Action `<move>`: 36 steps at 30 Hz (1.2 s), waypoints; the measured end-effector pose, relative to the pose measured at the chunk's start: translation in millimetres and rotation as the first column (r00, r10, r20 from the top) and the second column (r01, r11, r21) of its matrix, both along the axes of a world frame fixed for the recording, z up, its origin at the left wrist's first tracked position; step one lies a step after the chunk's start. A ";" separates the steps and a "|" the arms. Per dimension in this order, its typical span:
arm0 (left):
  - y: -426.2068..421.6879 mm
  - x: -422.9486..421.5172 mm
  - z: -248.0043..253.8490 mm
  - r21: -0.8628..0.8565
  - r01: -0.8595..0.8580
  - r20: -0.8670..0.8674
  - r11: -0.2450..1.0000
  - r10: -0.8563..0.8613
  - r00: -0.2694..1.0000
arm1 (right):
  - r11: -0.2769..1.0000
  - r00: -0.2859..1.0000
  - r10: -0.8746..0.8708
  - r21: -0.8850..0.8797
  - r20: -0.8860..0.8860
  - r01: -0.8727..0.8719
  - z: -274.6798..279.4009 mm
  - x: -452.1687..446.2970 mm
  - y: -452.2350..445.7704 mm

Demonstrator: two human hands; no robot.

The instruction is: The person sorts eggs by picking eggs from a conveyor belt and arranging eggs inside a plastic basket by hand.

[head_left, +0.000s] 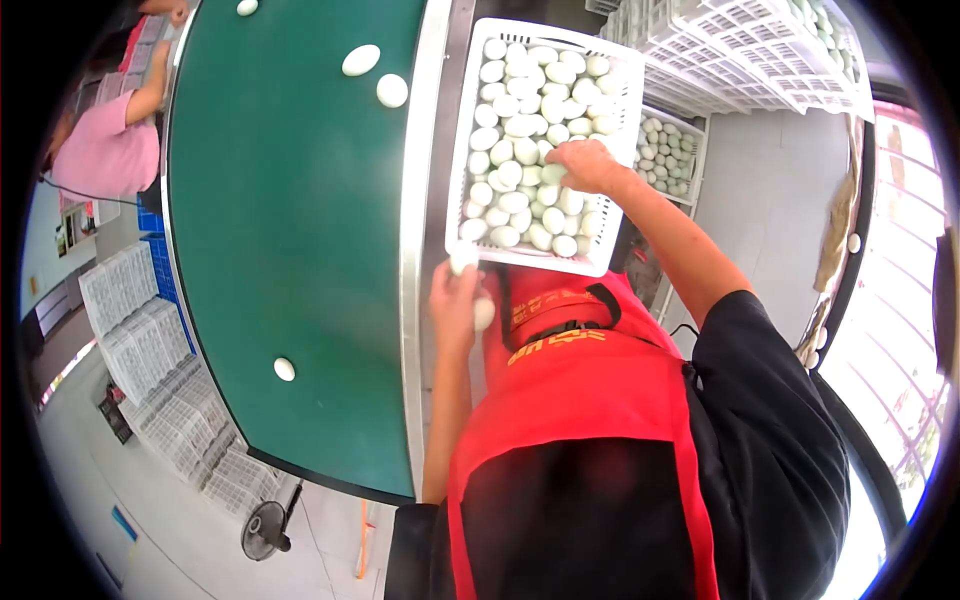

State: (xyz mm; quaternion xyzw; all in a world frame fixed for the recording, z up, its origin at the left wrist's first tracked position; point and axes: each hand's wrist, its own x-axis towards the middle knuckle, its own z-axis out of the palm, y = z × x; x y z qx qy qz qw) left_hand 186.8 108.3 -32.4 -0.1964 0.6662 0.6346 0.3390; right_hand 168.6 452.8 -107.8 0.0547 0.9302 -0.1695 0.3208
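A white plastic basket (460,150) full of pale eggs (525,125) sits at the edge of the green table, in front of my body. My left hand (453,300) is closed around eggs beside the basket's near left corner. One egg (463,258) shows at its fingertips and another egg (483,313) by the palm. Inside the basket, my right hand (590,166) reaches down from the right with bent fingers on a greenish egg (552,174). Its fingertips are partly hidden among the eggs.
On the green table (300,220) with a metal edge lie several loose eggs (361,60). Stacked white crates (740,50) and another crate of eggs (667,155) stand to the right. Across the table are a person in pink (110,150), more crates (130,290) and a fan (264,530).
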 end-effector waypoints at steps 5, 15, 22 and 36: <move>52.0 -26.2 -54.9 -0.220 0.218 -0.129 0.951 -0.250 0.960 | 0.984 0.984 0.170 0.067 -0.055 -0.166 -8.6 5.2 -4.6; 85.5 -46.5 -122.5 -0.187 0.052 -0.079 0.981 -0.068 0.995 | 0.943 0.941 0.272 -0.141 -0.201 -0.303 -17.2 29.7 -55.1; 65.5 -35.7 -132.9 -0.408 0.176 -0.334 0.896 -0.326 0.884 | 0.972 0.970 0.113 -0.179 -0.215 -0.153 -21.0 35.9 -61.5; 31.8 -42.3 -54.2 -0.031 -0.244 0.085 0.969 0.245 0.966 | 0.782 0.952 -0.282 -0.604 -0.122 0.154 2.5 1.6 -68.6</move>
